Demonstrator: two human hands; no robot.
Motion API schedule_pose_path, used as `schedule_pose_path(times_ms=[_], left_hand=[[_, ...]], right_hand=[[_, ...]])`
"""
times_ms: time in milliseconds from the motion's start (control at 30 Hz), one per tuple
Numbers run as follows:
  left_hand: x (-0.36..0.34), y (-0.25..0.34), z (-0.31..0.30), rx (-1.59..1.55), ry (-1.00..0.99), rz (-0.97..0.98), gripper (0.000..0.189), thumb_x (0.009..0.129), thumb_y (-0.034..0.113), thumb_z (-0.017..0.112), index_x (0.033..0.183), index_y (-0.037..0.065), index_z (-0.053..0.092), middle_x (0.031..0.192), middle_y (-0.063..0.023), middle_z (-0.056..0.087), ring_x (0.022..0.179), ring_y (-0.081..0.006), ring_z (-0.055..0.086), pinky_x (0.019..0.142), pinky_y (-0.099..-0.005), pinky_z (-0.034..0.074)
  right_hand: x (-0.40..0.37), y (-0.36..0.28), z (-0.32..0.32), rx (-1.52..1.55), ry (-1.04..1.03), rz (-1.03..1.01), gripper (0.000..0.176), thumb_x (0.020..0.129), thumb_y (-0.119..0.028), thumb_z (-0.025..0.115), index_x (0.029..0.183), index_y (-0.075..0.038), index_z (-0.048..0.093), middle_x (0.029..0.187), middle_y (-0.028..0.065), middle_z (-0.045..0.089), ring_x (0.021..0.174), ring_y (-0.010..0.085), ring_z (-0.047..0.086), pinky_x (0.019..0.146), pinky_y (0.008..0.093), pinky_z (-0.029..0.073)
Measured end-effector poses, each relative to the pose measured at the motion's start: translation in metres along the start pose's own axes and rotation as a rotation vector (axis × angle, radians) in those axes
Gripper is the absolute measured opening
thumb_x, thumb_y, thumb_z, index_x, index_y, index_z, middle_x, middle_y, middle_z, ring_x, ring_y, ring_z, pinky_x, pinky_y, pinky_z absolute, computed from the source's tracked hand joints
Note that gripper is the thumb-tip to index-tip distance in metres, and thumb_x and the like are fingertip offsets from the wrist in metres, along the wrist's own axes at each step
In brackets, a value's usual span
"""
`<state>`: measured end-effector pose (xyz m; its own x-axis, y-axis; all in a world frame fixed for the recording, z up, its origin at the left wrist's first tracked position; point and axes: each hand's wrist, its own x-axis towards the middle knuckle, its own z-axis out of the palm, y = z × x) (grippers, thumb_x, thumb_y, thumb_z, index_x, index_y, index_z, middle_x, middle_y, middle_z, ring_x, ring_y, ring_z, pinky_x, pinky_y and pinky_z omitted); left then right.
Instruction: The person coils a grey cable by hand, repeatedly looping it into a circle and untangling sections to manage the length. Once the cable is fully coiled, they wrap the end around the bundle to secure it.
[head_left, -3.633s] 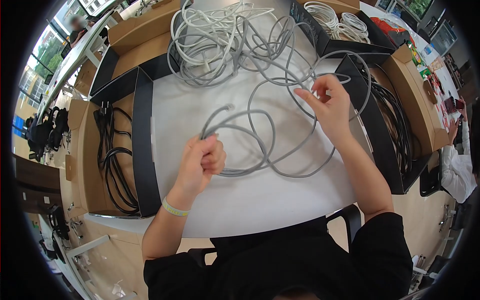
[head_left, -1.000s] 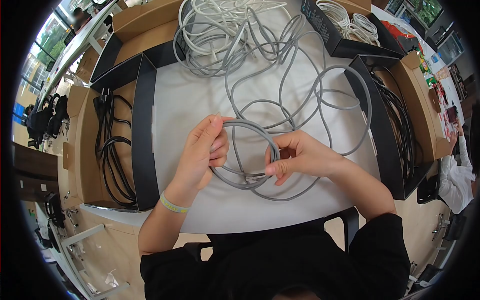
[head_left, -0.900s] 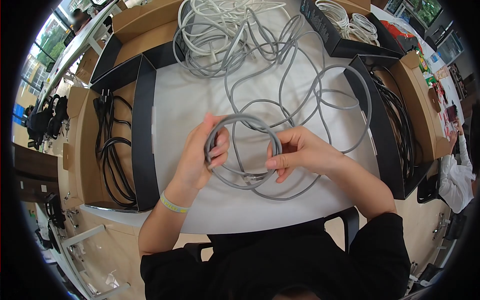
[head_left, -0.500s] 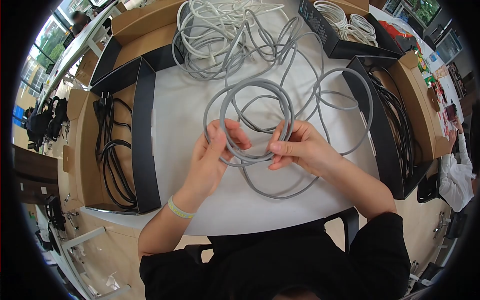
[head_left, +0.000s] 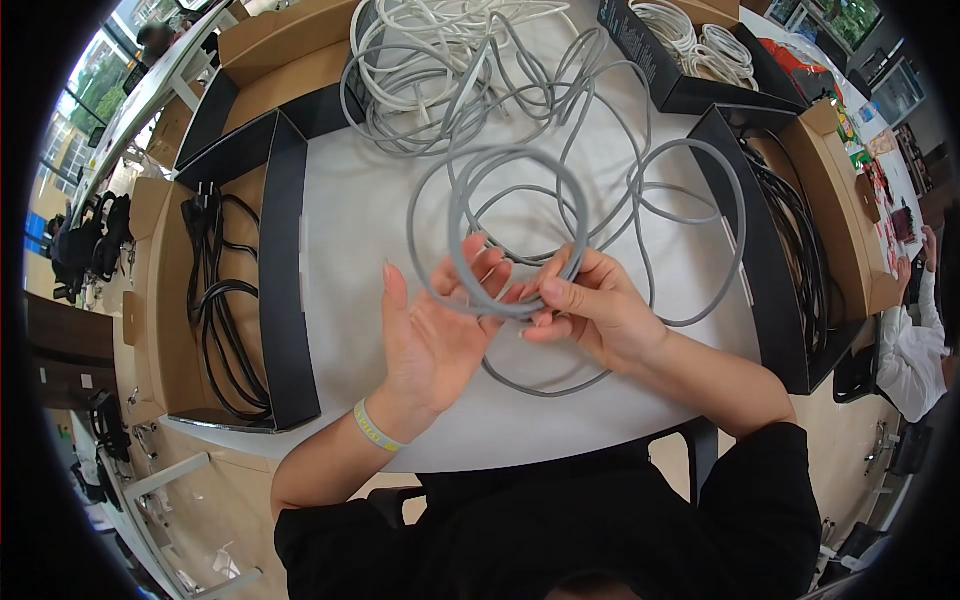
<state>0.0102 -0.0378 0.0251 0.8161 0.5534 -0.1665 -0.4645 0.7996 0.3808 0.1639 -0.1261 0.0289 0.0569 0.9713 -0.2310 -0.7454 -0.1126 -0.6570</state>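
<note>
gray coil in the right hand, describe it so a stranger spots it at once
Start at the white table, then find the person's right hand above its near half. It grips the gray coil, which, unlike the loose gray loops beyond, is gathered into a ring.

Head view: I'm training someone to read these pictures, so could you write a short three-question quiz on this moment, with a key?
1. Multiple choice: which hand pinches the gray coil between thumb and fingers? A: left; B: right; C: neither.
2. True or false: the wristband is on the person's left wrist.
3. Fill in: the box nearest the left arm holds ____ cables. (one color)

Key
1. B: the right hand pinches it; the left hand is open, thumb spread apart.
2. True.
3. Black.
</note>
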Motion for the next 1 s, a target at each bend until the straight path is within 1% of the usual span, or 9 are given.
schedule_pose_path(times_ms=[133,233,333,400,433,500,633,800,1000], left_hand=[[-0.001,-0.011,-0.003,0.365,-0.115,0.06,0.039,0.09,0.042,0.041,0.105,0.007,0.049,0.111,-0.0094,0.05,0.11,-0.0196,0.045,0.096,-0.0368,0.034],[-0.002,-0.006,-0.006,0.427,-0.077,0.047,0.029,0.092,0.037,0.04,0.089,0.009,0.048,0.101,-0.0074,0.051,0.104,-0.0188,0.046,0.09,-0.0339,0.036],[0.001,-0.004,-0.003,0.293,-0.058,0.101,0.028,0.093,0.035,0.037,0.078,0.011,0.041,0.074,-0.0011,0.047,0.079,-0.0128,0.049,0.075,-0.0309,0.039],[0.001,0.007,-0.006,0.118,-0.083,0.043,0.029,0.093,0.035,0.039,0.074,0.012,0.039,0.057,0.0044,0.033,0.053,-0.0067,0.037,0.059,-0.0261,0.036],[0.001,0.015,-0.006,0.117,-0.085,0.041,0.029,0.093,0.035,0.039,0.074,0.012,0.039,0.057,0.0044,0.033,0.053,-0.0067,0.037,0.059,-0.0261,0.036],[0.0,0.028,-0.004,0.244,0.019,0.056,0.026,0.091,0.029,0.043,0.071,0.013,0.036,0.051,0.0068,0.028,0.043,-0.0036,0.025,0.046,-0.0228,0.027],[0.005,0.031,-0.001,0.457,0.143,0.055,0.021,0.091,0.019,0.041,0.071,0.013,0.038,0.054,0.0069,0.029,0.041,-0.0022,0.022,0.039,-0.018,0.019],[0.009,0.028,-0.007,0.646,0.126,-0.078,0.015,0.086,0.012,0.047,0.072,0.011,0.042,0.061,0.0022,0.041,0.043,-0.0015,0.027,0.037,-0.0181,0.02],[0.011,0.029,-0.003,0.545,0.192,-0.056,0.021,0.085,0.017,0.051,0.069,0.008,0.042,0.06,0.0014,0.043,0.042,-0.0026,0.026,0.038,-0.019,0.021]], right_hand=[[0.0,0.004,0.001,-0.096,0.001,-0.039,0.011,0.081,-0.009,0.061,0.085,-0.001,0.054,0.085,0.0077,0.058,0.07,0.011,0.059,0.067,0.0285,0.057],[-0.001,0.009,0.007,-0.302,-0.04,-0.029,0.011,0.08,-0.008,0.062,0.083,-0.001,0.054,0.082,0.0064,0.058,0.072,0.0104,0.058,0.069,0.0278,0.056],[0.001,0.01,0.002,-0.403,-0.062,0.006,0.017,0.078,-0.012,0.066,0.081,-0.002,0.053,0.08,0.0046,0.057,0.072,0.0076,0.057,0.065,0.0259,0.054],[0.003,0.004,-0.005,-0.876,-0.083,-0.13,0.023,0.072,-0.01,0.071,0.085,-0.003,0.053,0.088,0.0047,0.055,0.078,0.011,0.055,0.061,0.0222,0.05],[0.004,0.0,-0.007,-0.877,-0.08,-0.131,0.023,0.072,-0.01,0.071,0.085,-0.003,0.053,0.088,0.0047,0.055,0.078,0.011,0.055,0.061,0.0222,0.05],[0.007,-0.008,-0.009,-1.457,-0.112,-0.639,0.032,0.065,-0.014,0.075,0.088,-0.003,0.055,0.087,0.0055,0.054,0.065,0.0163,0.058,0.056,0.0266,0.046],[0.012,-0.014,-0.018,-1.507,0.008,-0.696,0.033,0.063,-0.012,0.073,0.09,-0.003,0.056,0.089,0.0067,0.051,0.069,0.0225,0.057,0.056,0.0282,0.047],[0.009,-0.015,-0.021,-2.017,0.05,-0.801,0.024,0.065,-0.011,0.068,0.086,-0.004,0.058,0.085,0.0059,0.051,0.073,0.0246,0.058,0.056,0.0313,0.048],[0.011,-0.021,-0.028,-1.871,0.014,-0.78,0.024,0.062,-0.01,0.07,0.08,-0.006,0.055,0.083,0.0067,0.049,0.075,0.0247,0.055,0.058,0.0313,0.046]])
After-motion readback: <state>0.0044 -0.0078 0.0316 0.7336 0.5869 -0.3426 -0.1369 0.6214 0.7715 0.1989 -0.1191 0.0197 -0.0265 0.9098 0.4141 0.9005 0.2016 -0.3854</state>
